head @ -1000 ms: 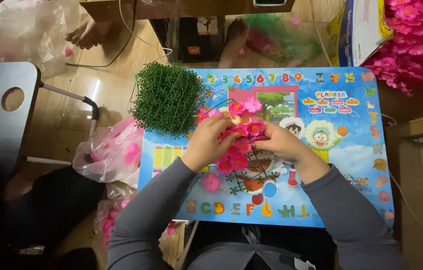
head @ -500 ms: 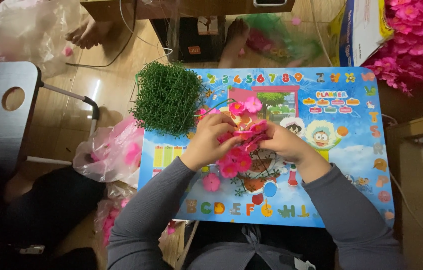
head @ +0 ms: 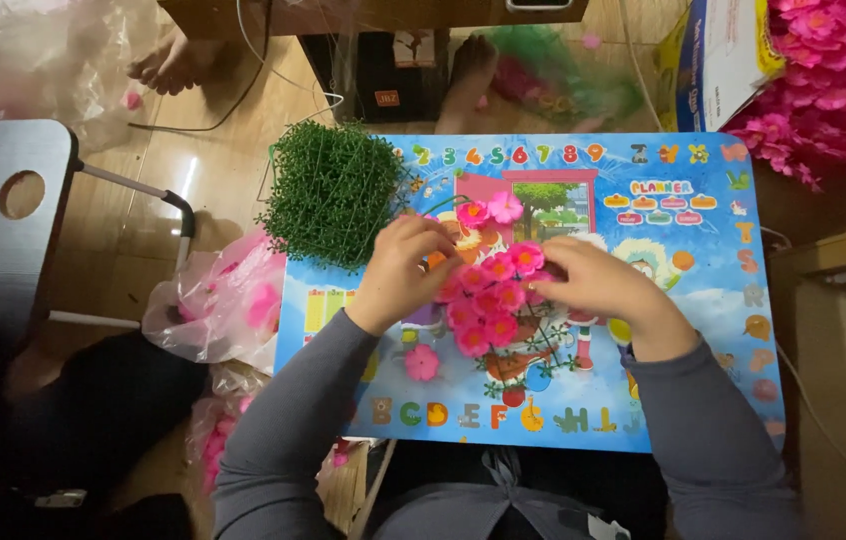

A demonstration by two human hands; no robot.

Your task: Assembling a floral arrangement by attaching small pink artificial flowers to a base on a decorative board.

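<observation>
While pressed in from both sides, pink flower cluster (head: 488, 300) sits over the middle of the desk (head: 713, 260), on a blue picture top with coloured letters and numerals round its edge; left hand (head: 405, 268) at the cluster's left edge, fingers (head: 440, 240) curled and pinched on the upper-left blooms; right hand (head: 598, 285) at the right edge, fingers (head: 548, 272) bent onto the upper-right blooms, touching them; whether clamped tight or merely resting on the petals, cannot tell; green wire stems (head: 528, 355) spread out below the cluster, between the two wrists. Two more pink blooms (head: 490, 210) just above the left hand, apart from the main cluster; single loose pink flower (head: 422, 362) flat on the desk, below the left forearm and near the cluster's lower left. Square of green artificial grass (head: 333, 190) overhanging the desk's upper-left corner, just beside the left hand. Clear plastic bag with pink petals (head: 228, 300) on the floor left of the desk; heap of pink flowers (head: 833, 80) at upper right; grey side table (head: 3, 220) at far left; bare feet of another person (head: 175, 62) near the top edge.
</observation>
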